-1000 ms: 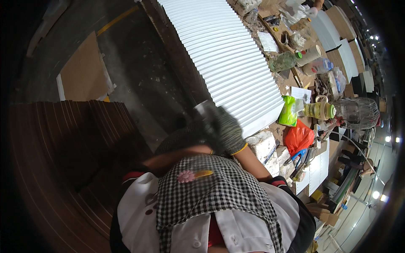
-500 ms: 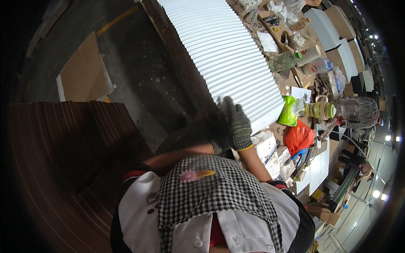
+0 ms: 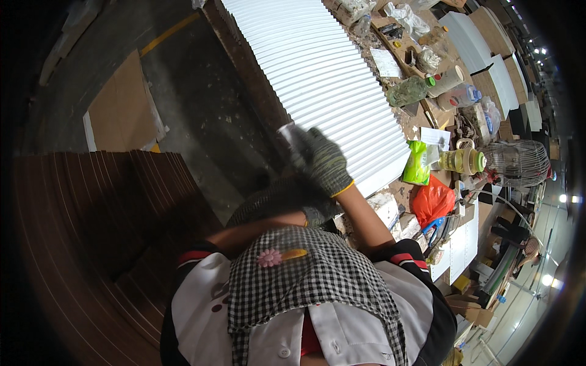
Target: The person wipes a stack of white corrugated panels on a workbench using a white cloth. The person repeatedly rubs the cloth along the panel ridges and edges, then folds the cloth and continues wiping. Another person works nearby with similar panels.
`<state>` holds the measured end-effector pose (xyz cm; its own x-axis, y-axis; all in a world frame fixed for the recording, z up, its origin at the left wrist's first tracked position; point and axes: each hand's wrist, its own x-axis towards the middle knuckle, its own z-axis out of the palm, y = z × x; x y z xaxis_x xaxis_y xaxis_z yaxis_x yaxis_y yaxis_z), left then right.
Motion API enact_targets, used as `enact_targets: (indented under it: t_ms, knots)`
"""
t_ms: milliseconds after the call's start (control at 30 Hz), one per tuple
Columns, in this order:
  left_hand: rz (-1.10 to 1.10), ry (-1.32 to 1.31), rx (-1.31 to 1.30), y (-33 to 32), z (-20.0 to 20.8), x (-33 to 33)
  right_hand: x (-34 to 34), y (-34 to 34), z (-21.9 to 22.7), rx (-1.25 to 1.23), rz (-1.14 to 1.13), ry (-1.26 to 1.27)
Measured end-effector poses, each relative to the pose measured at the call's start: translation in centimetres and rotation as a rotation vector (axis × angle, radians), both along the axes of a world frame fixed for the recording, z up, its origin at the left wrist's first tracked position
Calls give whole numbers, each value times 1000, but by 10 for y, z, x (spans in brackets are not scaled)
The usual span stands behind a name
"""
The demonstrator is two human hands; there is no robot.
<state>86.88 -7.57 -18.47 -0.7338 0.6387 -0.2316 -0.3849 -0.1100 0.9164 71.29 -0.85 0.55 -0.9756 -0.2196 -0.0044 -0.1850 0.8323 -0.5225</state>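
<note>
A factory-like workshop: left of the cluttered bench point(image 3: 400, 187) run stacked white panels point(image 3: 329, 91), then a grey floor point(image 3: 201, 104) with a yellow line point(image 3: 170, 33) and stacked brown boards point(image 3: 91, 226); lamps point(image 3: 547, 280) shine well to its right.

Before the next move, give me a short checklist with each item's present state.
1. Right hand gloved: ok.
2. Left hand gloved: ok.
3. Pale piece by the right hand firmly gripped: cannot tell, the fingers are blurred.
4. Left hand's hold clearly visible: not ok, dim and partly hidden.
5. White layered stack lying in stepped rows: ok.
6. Red plastic bag apart from both hands: ok.
</note>
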Motion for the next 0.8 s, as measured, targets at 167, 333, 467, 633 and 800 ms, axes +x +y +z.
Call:
enact_targets:
  t_ms: [167,333,467,633,800]
  knots:
    - [-498,-137,-449,-8,47,-27,-18,-8,-1,110,-315,102]
    - [-472,98,-562,-5,46,-20,-21,-24,-6,-28,156,-91]
    - [-382,255,-558,-3,-4,-10,-35,-4,5,77,-374,-31]
    - [-141,-127,-27,-7,-65,15,-33,-6,14,85,-163,-148]
    - [-420,365,-536,-9,-45,6,-14,3,-10,30,125,-17]
